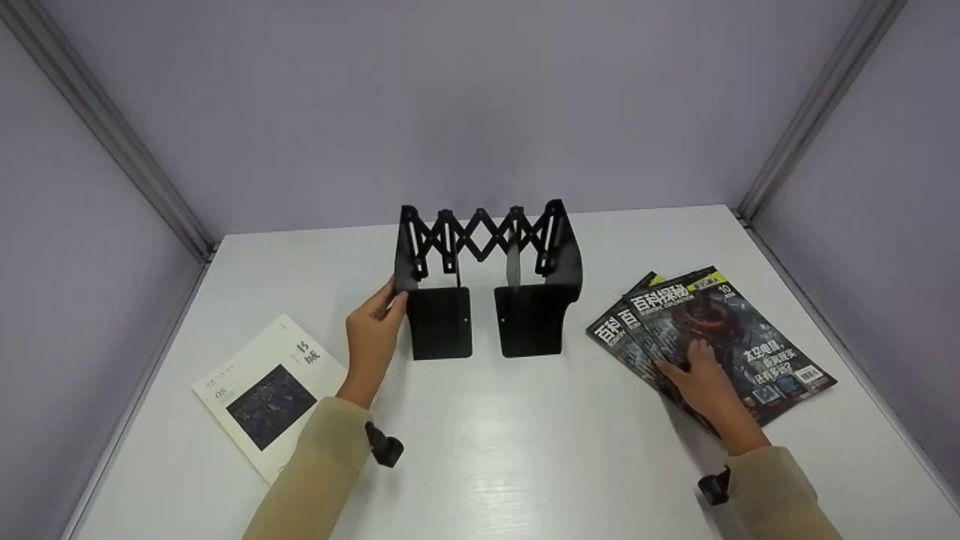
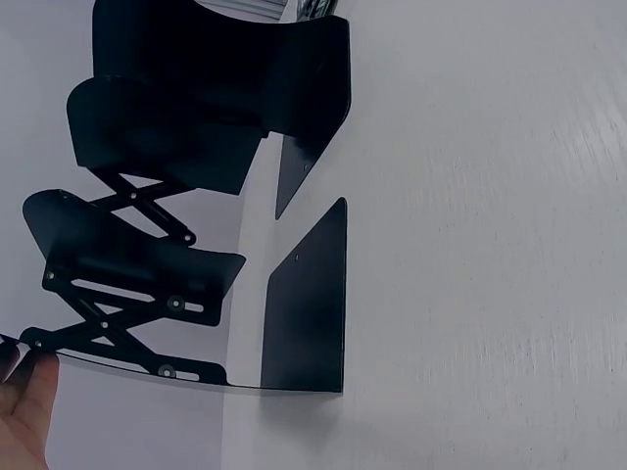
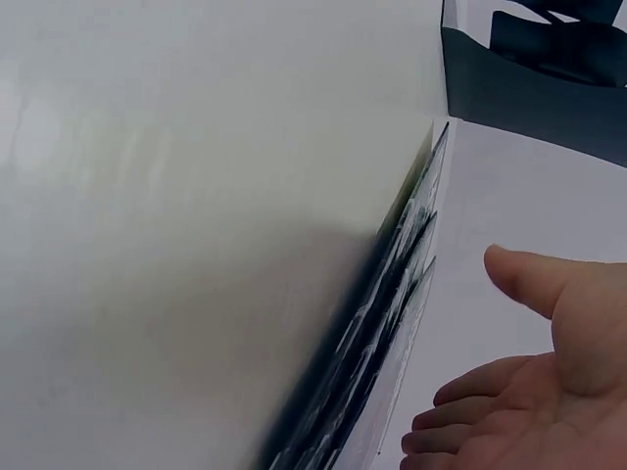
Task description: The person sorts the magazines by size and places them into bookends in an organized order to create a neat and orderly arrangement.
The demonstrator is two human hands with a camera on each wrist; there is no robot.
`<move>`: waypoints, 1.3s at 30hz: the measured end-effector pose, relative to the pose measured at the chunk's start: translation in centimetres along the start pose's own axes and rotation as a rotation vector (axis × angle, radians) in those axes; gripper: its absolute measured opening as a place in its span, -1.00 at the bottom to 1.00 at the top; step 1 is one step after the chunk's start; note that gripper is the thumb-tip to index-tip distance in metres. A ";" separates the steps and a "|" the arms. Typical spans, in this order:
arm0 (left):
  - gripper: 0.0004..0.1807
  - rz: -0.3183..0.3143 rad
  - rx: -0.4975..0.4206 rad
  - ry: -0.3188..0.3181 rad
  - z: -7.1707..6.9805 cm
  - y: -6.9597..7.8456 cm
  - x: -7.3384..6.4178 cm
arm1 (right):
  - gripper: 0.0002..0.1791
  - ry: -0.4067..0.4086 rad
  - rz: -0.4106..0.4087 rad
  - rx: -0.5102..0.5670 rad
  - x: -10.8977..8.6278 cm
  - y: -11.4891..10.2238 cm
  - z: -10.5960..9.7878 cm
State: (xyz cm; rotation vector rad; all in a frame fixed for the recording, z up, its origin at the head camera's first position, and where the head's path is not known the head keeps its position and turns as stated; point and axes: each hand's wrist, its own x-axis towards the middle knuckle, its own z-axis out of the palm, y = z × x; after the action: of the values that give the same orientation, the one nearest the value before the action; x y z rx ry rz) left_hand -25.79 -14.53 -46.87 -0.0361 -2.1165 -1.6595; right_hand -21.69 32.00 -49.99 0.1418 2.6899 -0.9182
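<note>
Black expandable rack stands upright at mid-table, toward the rear edge near the back wall. Its scissor lattice runs across the back, linking upright panels. Two flat base plates stick out toward the person, with a gap between them.

Left hand is at the rack's left end panel: thumb on the near side, fingers going behind, panel edge pinched between. Finger gap is about the panel's thickness.

Right hand is over the magazines right of the rack. Fingers extended, thumb spread well away, nothing gripped. Can't tell whether fingertips touch the top cover. Magazines lie fanned and overlapping, dark covers up, three edges visible from the right wrist.

White book lies flat and angled on the left, dark square picture on its cover, partly hidden by the left sleeve. Right sleeve is the same tan. Small black device at left wrist, similar one at right. All on a white table; metal strips line the wall corners.
</note>
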 end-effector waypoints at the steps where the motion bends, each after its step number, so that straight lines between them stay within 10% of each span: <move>1: -0.61 -0.001 0.001 0.001 0.0 0.0 0.0 | 0.09 0.002 0.001 -0.010 0.1 0.1 0.0; 25: -0.62 -0.026 -0.041 0.009 0.1 0.1 0.0 | -0.09 -0.081 -0.018 -0.089 1.0 0.9 1.0; 39: -0.63 -0.031 -0.056 0.022 0.2 0.2 -0.1 | -0.26 0.020 -0.052 -0.195 0.6 0.7 1.7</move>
State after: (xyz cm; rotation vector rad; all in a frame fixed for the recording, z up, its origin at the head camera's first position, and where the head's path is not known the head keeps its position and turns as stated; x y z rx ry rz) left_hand -25.67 -14.28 -46.80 -0.0018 -2.0644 -1.7291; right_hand -21.71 31.53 -51.83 0.0394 2.7945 -0.6661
